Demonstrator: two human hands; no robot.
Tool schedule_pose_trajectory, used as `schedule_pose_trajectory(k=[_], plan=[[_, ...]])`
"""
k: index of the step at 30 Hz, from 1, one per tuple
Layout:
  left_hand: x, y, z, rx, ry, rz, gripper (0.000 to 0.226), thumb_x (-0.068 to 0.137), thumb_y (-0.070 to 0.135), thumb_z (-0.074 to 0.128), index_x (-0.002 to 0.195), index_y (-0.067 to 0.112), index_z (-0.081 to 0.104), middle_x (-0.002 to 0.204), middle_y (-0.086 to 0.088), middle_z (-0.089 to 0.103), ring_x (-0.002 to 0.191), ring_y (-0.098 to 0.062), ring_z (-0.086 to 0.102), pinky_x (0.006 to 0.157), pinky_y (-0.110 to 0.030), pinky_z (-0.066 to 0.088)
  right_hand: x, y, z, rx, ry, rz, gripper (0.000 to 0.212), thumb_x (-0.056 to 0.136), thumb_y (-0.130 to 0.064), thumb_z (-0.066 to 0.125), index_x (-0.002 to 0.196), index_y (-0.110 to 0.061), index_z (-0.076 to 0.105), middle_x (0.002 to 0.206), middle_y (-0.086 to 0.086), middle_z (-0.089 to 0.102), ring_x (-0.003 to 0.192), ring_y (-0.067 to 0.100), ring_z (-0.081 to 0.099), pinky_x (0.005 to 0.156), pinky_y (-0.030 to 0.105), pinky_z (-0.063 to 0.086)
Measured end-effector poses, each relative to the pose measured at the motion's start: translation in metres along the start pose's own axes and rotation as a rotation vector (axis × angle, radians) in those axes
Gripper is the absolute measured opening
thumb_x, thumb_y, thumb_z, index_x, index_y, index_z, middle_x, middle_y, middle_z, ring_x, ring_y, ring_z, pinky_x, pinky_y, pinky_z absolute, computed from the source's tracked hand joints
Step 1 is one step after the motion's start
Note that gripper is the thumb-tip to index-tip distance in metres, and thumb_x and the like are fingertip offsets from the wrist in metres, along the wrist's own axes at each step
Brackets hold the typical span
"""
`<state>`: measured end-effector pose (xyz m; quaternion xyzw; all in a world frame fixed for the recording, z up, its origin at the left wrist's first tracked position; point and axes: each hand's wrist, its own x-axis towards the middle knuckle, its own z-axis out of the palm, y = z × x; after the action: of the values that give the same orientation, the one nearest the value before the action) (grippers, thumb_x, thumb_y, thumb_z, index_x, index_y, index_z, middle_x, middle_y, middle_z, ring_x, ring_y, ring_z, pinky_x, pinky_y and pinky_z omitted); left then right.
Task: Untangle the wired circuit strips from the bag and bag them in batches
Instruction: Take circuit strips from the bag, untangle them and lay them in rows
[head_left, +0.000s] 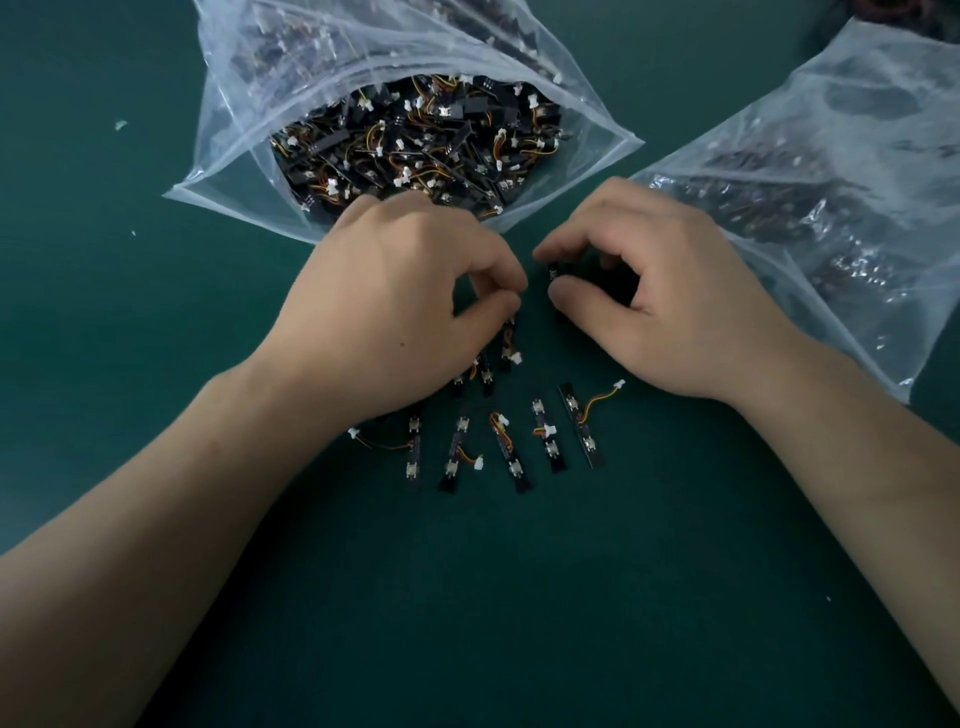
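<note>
- table (519, 597): green surface under both hands.
- open bag (234, 171): just beyond the left hand, mouth turned toward it, near lip at the knuckles. it holds a dense tangle (415, 140) of black strips with orange-yellow wires and white plugs.
- second bag (831, 182): beyond and outward of the right hand, lying flat. dark contents show through, so it is probably the batch bag.
- left hand (395, 306): thumb and forefinger pinch the clump, other fingers curled.
- right hand (660, 306): thumb and forefinger pinch one strip. its fingertips are near the left hand's but apart.
- row (511, 452): five freed strips side by side, just bodyward of both hands, between the wrists.
- clump (506, 343): a few strips hanging below the left thumb, partly hidden by the hand.
- strip (554, 271): only a dark end shows between the right fingertips.
- step in hand: separating one strip from the clump. no batch from the row is bagged yet.
- next move: probably a gentle pull apart along the wire so the plug slips free, then laying the strip beside the row.
</note>
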<state>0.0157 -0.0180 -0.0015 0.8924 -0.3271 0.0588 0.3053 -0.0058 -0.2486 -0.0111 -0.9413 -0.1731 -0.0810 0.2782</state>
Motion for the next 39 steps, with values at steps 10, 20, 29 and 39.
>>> schedule_pose_trajectory(k=[10,20,29,39], plan=[[-0.003,0.001,-0.007,-0.028,-0.089,-0.009,0.016,0.089,0.038,0.070,0.099,0.033,0.082,0.103,0.016,0.066,0.103,-0.018,0.062,0.101,-0.053,0.045,0.000,0.000,0.000,-0.029,-0.029,0.021,0.019,0.095,-0.026,0.070,0.113,-0.023,0.076,0.107,-0.008,0.060,0.097,0.007,0.055,0.085,0.021,0.042],[-0.003,0.006,-0.004,0.033,-0.089,-0.014,0.018,0.091,0.042,0.065,0.095,0.035,0.081,0.098,0.015,0.067,0.098,-0.018,0.059,0.098,-0.053,0.045,0.000,-0.001,-0.006,0.066,-0.136,-0.023,0.017,0.087,-0.035,0.071,0.102,-0.028,0.076,0.110,-0.008,0.061,0.107,0.012,0.058,0.094,0.027,0.044],[-0.005,0.002,-0.002,0.023,-0.085,0.038,0.013,0.090,0.045,0.068,0.092,0.042,0.081,0.091,0.017,0.066,0.093,-0.011,0.055,0.091,-0.036,0.031,0.000,-0.001,-0.006,0.064,-0.159,-0.050,0.018,0.086,-0.038,0.072,0.100,-0.028,0.075,0.110,-0.008,0.061,0.108,0.012,0.057,0.096,0.027,0.042],[-0.004,-0.005,-0.011,-0.126,0.161,-0.011,0.012,0.093,0.011,0.070,0.088,0.014,0.081,0.085,0.011,0.071,0.077,-0.006,0.064,0.071,-0.020,0.048,-0.004,0.000,-0.004,0.153,0.028,-0.145,0.015,0.096,-0.017,0.066,0.089,-0.008,0.076,0.091,0.002,0.068,0.085,0.017,0.064,0.078,0.032,0.049]])
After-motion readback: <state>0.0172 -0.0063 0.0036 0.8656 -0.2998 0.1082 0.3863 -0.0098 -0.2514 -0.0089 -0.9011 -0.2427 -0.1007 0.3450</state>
